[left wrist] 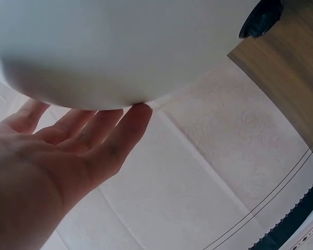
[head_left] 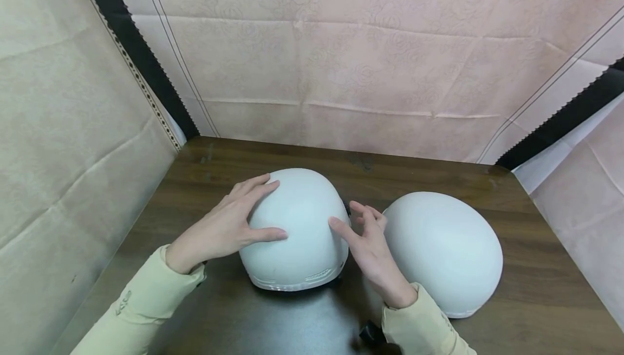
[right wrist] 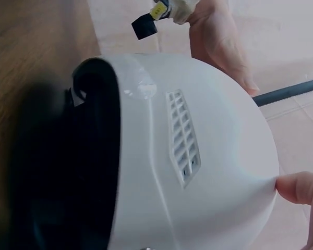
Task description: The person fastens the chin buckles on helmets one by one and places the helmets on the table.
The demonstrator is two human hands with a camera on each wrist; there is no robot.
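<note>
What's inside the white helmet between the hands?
Seen from the right wrist, the helmet shows a dark opening; shadow hides whatever lies deeper in. In the head view, its white shell covers the inside completely.

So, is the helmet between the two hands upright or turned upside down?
Upright: the head view shows this white helmet crown up, and in the right wrist view its dark opening faces the wooden tabletop.

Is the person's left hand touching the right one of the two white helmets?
No, in the head view the left hand rests on the left white helmet.
</note>
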